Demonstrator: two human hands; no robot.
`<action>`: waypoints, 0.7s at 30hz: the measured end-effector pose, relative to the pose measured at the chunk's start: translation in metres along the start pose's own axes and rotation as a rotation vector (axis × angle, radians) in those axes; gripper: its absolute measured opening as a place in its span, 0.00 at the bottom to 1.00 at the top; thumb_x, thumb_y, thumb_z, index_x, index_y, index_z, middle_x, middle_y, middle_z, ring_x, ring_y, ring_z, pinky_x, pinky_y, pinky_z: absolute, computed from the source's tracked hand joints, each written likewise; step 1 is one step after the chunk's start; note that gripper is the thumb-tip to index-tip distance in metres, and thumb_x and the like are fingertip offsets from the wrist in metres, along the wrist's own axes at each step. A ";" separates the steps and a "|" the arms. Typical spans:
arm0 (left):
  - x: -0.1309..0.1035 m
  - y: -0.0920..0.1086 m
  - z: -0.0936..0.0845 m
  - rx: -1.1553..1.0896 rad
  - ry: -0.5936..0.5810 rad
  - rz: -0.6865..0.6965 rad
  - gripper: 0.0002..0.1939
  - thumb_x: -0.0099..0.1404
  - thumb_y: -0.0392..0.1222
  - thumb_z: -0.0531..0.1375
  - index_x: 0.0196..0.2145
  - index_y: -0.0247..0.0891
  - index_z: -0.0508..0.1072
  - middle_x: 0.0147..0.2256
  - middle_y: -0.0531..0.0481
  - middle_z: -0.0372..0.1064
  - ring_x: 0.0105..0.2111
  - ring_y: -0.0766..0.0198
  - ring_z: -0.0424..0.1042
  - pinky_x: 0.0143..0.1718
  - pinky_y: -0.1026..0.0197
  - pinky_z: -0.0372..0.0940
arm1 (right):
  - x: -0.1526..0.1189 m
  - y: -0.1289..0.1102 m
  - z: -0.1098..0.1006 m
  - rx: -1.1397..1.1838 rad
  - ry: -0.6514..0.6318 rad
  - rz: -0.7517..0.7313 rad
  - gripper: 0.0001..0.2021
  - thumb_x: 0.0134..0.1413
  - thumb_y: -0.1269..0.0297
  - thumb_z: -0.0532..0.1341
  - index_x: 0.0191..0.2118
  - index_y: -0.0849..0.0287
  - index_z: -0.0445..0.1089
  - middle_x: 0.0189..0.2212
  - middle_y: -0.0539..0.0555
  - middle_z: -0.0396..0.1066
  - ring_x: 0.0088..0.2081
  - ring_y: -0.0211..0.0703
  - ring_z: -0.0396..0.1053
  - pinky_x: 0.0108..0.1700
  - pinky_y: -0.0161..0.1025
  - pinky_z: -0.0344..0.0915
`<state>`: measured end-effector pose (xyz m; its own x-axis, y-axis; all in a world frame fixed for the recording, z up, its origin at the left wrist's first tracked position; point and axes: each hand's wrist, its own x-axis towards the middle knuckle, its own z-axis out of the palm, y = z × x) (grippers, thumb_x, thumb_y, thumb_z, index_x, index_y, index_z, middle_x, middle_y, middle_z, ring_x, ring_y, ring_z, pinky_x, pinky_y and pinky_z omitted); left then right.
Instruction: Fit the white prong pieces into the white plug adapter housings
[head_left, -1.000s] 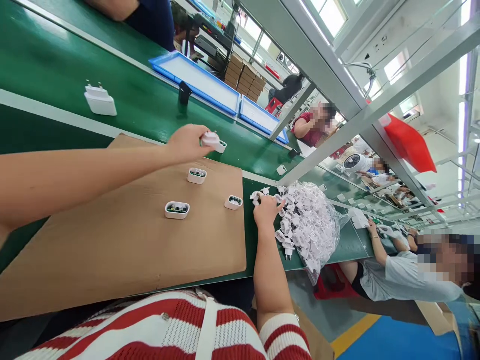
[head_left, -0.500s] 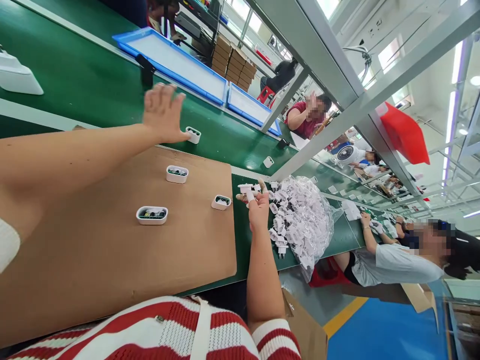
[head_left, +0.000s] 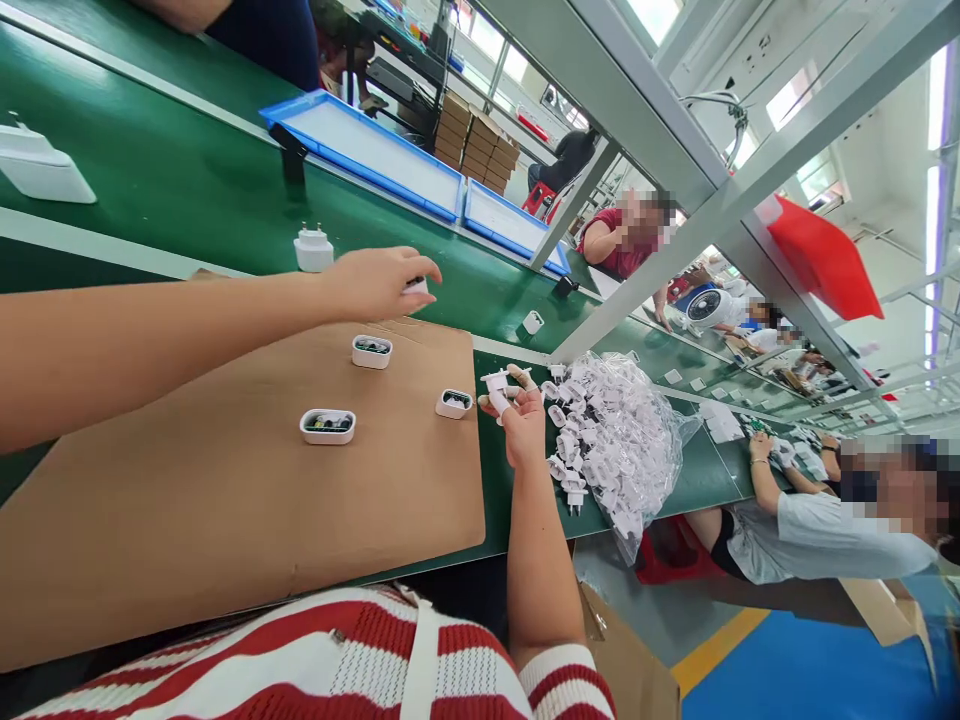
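Pinching a white plug piece [head_left: 496,381] left of the bag [head_left: 630,440], the right hand [head_left: 525,428] could drop it if its curled grip loosens. Farther left, the left hand [head_left: 382,282] bends over a white case [head_left: 415,287]; I can't tell how tightly.

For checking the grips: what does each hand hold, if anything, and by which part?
The right hand holds a plug; its gripped part cannot be told. The left hand covers most of a case; any hold there is unclear.
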<state>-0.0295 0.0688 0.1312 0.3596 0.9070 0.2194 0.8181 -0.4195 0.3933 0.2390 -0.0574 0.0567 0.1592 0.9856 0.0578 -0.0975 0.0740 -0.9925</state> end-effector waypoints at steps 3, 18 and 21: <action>-0.062 0.032 0.010 -0.195 -0.037 0.166 0.14 0.70 0.48 0.55 0.42 0.42 0.78 0.48 0.48 0.75 0.40 0.58 0.73 0.39 0.60 0.63 | -0.003 -0.002 0.002 -0.041 -0.006 -0.034 0.31 0.47 0.55 0.72 0.58 0.49 0.67 0.34 0.43 0.73 0.29 0.38 0.78 0.36 0.37 0.73; -0.169 0.066 0.094 -0.345 -0.277 0.177 0.30 0.62 0.39 0.58 0.63 0.33 0.66 0.72 0.30 0.50 0.63 0.42 0.69 0.58 0.49 0.70 | -0.045 -0.015 0.010 -0.218 -0.071 -0.062 0.15 0.44 0.58 0.73 0.41 0.54 0.82 0.38 0.53 0.80 0.39 0.46 0.77 0.36 0.40 0.75; -0.166 0.059 0.100 -0.451 -0.296 0.170 0.21 0.68 0.39 0.53 0.57 0.36 0.70 0.62 0.34 0.66 0.53 0.46 0.77 0.51 0.49 0.72 | -0.061 -0.019 0.009 -0.310 -0.110 -0.105 0.15 0.46 0.61 0.73 0.43 0.53 0.83 0.38 0.52 0.80 0.39 0.44 0.76 0.41 0.41 0.75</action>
<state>0.0041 -0.1028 0.0284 0.6332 0.7699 0.0789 0.4881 -0.4764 0.7313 0.2220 -0.1172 0.0729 0.0441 0.9868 0.1556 0.2200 0.1423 -0.9651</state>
